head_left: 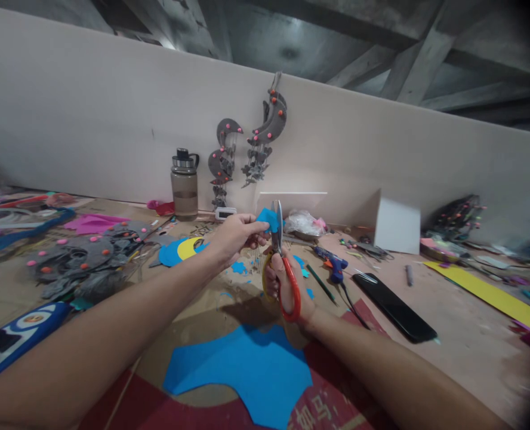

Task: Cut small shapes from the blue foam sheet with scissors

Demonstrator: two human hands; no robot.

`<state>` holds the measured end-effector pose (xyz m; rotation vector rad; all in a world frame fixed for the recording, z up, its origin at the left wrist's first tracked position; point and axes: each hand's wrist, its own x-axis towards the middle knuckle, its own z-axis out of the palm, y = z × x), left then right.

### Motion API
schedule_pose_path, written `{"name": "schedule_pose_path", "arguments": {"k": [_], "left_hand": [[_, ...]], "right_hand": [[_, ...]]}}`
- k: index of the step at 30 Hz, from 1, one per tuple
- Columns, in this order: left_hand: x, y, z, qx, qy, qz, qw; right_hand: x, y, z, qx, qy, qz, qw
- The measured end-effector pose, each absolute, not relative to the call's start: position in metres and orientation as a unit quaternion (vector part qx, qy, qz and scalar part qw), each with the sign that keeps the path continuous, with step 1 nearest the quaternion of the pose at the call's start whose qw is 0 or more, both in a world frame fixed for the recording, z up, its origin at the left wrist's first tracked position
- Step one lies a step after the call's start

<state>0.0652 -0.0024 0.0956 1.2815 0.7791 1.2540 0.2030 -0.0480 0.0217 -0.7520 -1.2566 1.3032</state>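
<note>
My left hand pinches a small blue piece of felt or foam sheet between thumb and fingers. In my right hand is a pair of scissors with one red and one yellow handle. The blades point up and stand slightly apart beside the blue piece; whether they touch it is hard to tell. Below both hands a large blue cut sheet lies on the cardboard. Small blue scraps are scattered just under my left hand. A blue and yellow cutout rests left of them.
Right of my hands lie a dark pencil, a blue glue gun and a black phone. A water bottle stands at the back wall. Grey moon ornaments hang there, and a grey felt pile sits left.
</note>
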Motion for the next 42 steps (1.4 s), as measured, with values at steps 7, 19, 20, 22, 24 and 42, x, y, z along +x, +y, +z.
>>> {"name": "schedule_pose_path", "arguments": {"k": [7,19,20,22,24,42], "left_hand": [[0.0652,-0.0005,0.0931,0.541,0.339,0.524,0.564],[0.0649,0.002,0.0905,0.553,0.331,0.522,0.558],[0.0649,0.0017,0.0904,0.553,0.333,0.522,0.557],[0.065,0.0006,0.0904,0.553,0.336,0.52,0.558],[0.0653,-0.0005,0.0906,0.551,0.337,0.517,0.562],[0.0608,-0.0014,0.0984,0.531,0.333,0.54,0.561]], "right_hand": [[0.2027,-0.047,0.0213,-0.325,-0.528,0.551,0.559],[0.2034,-0.0477,0.0204,-0.317,-0.525,0.553,0.564],[0.2033,-0.0475,0.0205,-0.316,-0.524,0.554,0.564],[0.2028,-0.0478,0.0213,-0.315,-0.523,0.554,0.566],[0.2023,-0.0485,0.0227,-0.315,-0.523,0.555,0.565],[0.2023,-0.0521,0.0272,-0.342,-0.511,0.564,0.551]]}}
